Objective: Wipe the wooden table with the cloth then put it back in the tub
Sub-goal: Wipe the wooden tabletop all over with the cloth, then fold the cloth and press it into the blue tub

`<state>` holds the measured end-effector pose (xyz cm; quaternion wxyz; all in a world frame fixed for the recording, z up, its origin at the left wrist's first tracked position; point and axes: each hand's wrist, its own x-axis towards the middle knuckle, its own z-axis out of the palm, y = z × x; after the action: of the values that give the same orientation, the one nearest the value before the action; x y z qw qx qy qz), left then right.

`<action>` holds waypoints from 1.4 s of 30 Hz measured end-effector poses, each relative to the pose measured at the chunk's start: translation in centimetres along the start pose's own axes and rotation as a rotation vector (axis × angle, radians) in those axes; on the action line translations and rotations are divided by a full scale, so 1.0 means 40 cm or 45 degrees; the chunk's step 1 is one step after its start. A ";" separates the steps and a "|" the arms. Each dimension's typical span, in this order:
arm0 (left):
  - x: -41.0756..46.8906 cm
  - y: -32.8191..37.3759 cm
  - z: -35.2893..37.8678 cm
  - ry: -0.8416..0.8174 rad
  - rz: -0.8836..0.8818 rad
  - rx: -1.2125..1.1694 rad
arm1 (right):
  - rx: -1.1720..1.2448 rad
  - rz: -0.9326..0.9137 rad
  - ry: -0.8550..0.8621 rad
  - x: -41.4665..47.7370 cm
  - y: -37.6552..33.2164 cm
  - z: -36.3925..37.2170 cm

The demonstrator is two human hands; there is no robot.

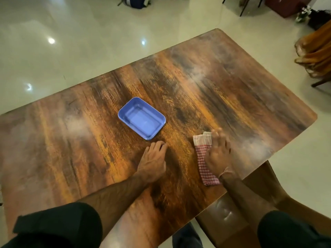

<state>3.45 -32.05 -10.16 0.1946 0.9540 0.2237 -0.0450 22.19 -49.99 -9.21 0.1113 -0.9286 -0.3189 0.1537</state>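
Room: a pale, glossy tiled floor (89,42) with lamp glints lies round the table; dark bags (136,1) sit on it at the far edge.
Worktop: the worktop (215,83) is brown wood grain with rounded corners, with hazy pale patches at the left and toward the far right.
Tub: the tub (141,119) is blue, rectangular and shallow, and its whole bottom shows. It stands near the middle of the worktop, left of the cloth and apart from it.
Cloth: the cloth (202,158) is red-and-white checked with a plain pale band at its far end. Folded into a long strip, it lies flat on the wood near the right edge, outside the tub.
Right grip: my right grip (219,154) lies palm down on the cloth, fingers spread and roughly straight, pressing it to the worktop. The fingertips are blurred.
Left grip: my left grip (154,158) holds nothing. Its bent fingertips rest on bare wood just near of the tub's near corner, not touching the tub.
Sleeves: my black sleeves (59,226) show at the near edge.
Under the near right corner: a brown chair (223,212).
Far right: orange fabric (317,51) is draped over something I can't make out.
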 end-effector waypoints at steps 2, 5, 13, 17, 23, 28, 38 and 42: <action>0.025 0.025 -0.004 0.190 -0.074 -0.070 | -0.082 -0.230 -0.057 -0.023 0.004 0.033; 0.069 0.062 -0.031 0.394 -0.333 -0.205 | -0.165 -0.381 -0.164 0.001 0.045 0.060; 0.126 0.070 -0.060 0.313 -1.005 -0.438 | -0.150 -0.338 -0.077 0.214 0.134 0.009; 0.115 0.051 -0.024 0.271 -1.048 -0.504 | -0.167 -0.331 -0.084 0.221 0.138 0.018; 0.083 0.078 -0.039 0.300 -1.032 -0.506 | -0.167 -0.377 -0.089 0.137 0.122 0.041; 0.035 0.109 -0.038 0.260 -1.025 -0.448 | -0.191 -0.438 -0.143 0.059 0.106 0.061; -0.026 0.201 -0.018 0.407 -0.904 -0.447 | 0.229 0.061 0.036 0.056 0.134 -0.050; 0.005 0.282 -0.001 0.157 -0.707 -0.715 | 0.533 0.348 -0.047 0.085 0.127 -0.053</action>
<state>8.65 -41.23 -6.19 0.4145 0.7678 0.4879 0.0244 28.32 -52.02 -9.54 0.2735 -0.9169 -0.1535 0.2468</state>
